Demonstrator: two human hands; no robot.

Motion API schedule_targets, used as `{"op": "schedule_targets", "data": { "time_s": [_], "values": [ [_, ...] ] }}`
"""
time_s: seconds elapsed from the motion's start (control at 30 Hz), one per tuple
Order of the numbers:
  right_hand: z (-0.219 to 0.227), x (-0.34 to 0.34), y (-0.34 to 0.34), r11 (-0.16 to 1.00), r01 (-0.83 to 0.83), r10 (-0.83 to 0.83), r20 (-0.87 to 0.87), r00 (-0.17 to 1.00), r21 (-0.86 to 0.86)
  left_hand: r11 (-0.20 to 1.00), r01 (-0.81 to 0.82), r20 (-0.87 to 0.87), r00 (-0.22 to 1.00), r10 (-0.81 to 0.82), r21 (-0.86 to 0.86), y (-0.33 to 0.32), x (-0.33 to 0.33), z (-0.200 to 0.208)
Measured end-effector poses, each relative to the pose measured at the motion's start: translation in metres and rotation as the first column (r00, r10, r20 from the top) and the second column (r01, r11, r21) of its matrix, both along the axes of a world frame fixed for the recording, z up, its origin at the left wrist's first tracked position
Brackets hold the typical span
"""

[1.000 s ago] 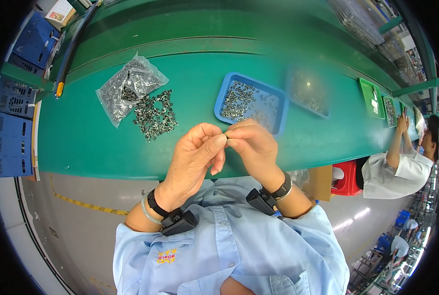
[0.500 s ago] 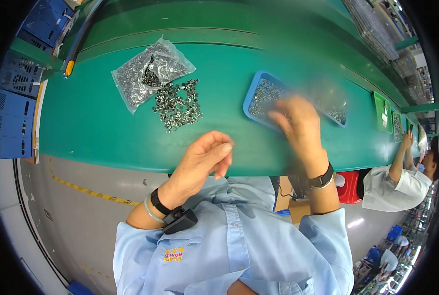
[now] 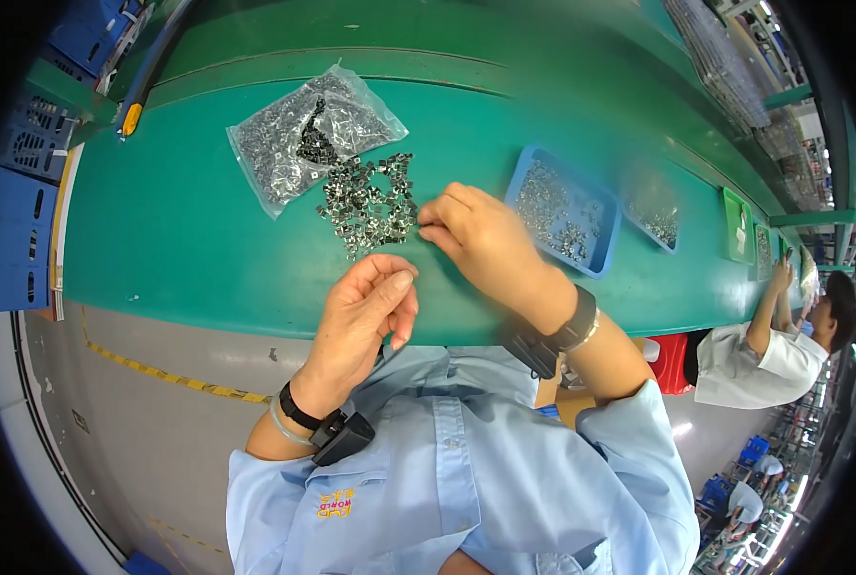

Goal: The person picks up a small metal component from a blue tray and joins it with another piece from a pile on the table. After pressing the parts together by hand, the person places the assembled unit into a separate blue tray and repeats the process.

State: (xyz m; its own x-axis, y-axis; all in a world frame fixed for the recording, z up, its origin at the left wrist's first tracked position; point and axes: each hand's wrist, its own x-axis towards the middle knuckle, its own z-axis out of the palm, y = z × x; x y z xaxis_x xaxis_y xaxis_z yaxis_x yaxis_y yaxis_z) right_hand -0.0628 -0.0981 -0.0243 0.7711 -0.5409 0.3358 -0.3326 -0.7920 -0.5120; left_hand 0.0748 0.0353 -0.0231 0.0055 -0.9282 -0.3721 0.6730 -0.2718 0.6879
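Note:
A pile of small shiny metal parts [image 3: 370, 206] lies loose on the green tabletop, spilling from a clear plastic bag [image 3: 284, 144] full of the same kind. At the right edge of the pile is my right hand [image 3: 490, 240], its thumb and fingers pinched together. Whatever is between those fingertips is too small to make out. Just in front of the pile, my left hand [image 3: 356, 311] is closed, thumb against the curled fingers; its contents are hidden. Right of my right hand sits a blue tray [image 3: 596, 264] with small metal parts scattered in it.
A second, blurred tray [image 3: 653, 216] of small parts stands farther right, with a green tray [image 3: 738, 225] beyond. A co-worker [image 3: 768, 359] sits at the bench's right end. Blue crates [image 3: 16, 244] are stacked at left. A yellow-tipped tool [image 3: 132, 119] lies at the back left.
My right hand has moved left from over the blue tray to the edge of the pile, its fingers now pinched. My left hand stays closed near the pile's front.

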Motion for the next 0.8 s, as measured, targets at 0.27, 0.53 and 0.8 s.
{"op": "schedule_targets", "data": {
  "time_s": [0.27,0.53,0.8],
  "values": [
    [0.041,-0.035,0.009,0.991,-0.108,0.103,0.067,0.992,0.084,0.998,0.045,-0.013,0.999,-0.046,-0.051,-0.025,-0.020,0.010],
    [0.041,-0.067,0.006,0.971,-0.100,0.057,0.196,0.979,0.218,0.980,0.119,0.005,0.993,-0.119,-0.160,-0.039,-0.046,0.008],
    [0.028,-0.087,0.011,0.910,-0.046,-0.106,0.338,0.935,0.413,0.965,0.141,0.408,0.912,-0.039,-0.222,-0.040,-0.059,0.006]
  ]
}}
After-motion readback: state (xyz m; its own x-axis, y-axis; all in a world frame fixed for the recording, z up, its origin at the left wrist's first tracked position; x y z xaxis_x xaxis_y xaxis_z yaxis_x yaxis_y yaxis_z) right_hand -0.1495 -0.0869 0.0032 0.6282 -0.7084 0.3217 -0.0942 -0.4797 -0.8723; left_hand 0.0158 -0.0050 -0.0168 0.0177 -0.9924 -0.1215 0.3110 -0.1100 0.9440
